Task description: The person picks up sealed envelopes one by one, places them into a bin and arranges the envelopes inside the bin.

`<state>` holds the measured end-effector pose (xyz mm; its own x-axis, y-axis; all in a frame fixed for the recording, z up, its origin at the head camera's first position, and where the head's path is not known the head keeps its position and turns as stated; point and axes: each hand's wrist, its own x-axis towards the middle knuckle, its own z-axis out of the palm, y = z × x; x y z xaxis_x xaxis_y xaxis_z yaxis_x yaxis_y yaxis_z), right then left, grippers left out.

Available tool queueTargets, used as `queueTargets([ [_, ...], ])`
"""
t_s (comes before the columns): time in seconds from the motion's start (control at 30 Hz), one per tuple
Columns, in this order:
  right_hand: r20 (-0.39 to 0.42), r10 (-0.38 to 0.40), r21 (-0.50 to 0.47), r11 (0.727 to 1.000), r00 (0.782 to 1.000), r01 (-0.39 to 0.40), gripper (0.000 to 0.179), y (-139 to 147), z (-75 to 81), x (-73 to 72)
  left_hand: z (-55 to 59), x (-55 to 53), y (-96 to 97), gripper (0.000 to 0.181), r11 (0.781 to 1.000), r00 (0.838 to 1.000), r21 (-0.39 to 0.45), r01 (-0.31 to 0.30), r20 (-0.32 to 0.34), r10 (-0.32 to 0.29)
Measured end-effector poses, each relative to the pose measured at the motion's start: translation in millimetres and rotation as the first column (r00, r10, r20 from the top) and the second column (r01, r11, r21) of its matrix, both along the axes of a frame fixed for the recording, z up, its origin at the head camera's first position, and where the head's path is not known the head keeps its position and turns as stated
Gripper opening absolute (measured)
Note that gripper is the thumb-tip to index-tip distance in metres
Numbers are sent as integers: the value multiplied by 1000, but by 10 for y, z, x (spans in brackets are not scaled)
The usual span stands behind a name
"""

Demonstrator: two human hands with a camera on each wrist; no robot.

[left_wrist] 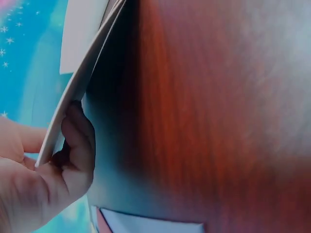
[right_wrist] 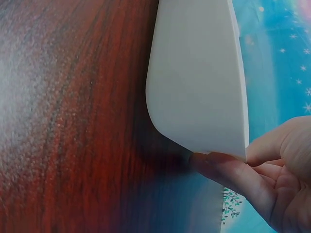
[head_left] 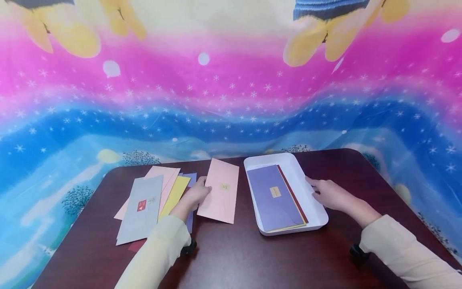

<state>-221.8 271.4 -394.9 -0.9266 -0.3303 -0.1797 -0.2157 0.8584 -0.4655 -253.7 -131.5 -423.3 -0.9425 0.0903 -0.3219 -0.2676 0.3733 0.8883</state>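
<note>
My left hand (head_left: 199,191) pinches a pink envelope (head_left: 220,196) by its left edge, thumb on the front face and fingers behind. In the left wrist view the envelope (left_wrist: 80,80) stands tilted above the dark wood table. My right hand (head_left: 330,194) grips the right rim of a white tray (head_left: 313,206). The right wrist view shows the thumb and fingers at the edge of the tray (right_wrist: 199,82). Inside the tray lies a purple envelope (head_left: 268,204) with a beige label, on top of yellow and dark red ones.
Left of the hands, a loose pile on the table (head_left: 231,257) holds a grey envelope (head_left: 135,216) with a red sticker, pink envelopes (head_left: 159,172), a yellow envelope (head_left: 177,190) and purple ones. A patterned cloth (head_left: 231,100) hangs behind the table.
</note>
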Motion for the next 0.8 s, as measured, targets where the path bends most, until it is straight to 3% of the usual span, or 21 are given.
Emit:
queueTargets([
  [0.17, 3, -1, -12, 1000, 1000, 1, 62, 20, -35, 19, -37, 66, 3, 51, 988, 997, 139, -71, 39, 66],
  [0.43, -5, 6, -25, 1000, 1000, -6, 61, 26, -41, 11, 1, 114, -37, 54, 945, 995, 315, -93, 59, 78],
  [0.8, -4, 4, -25, 1000, 1000, -4, 61, 35, -26, -14, 80, 198, -96, 55, 913, 995, 401, -79, 89, 47],
])
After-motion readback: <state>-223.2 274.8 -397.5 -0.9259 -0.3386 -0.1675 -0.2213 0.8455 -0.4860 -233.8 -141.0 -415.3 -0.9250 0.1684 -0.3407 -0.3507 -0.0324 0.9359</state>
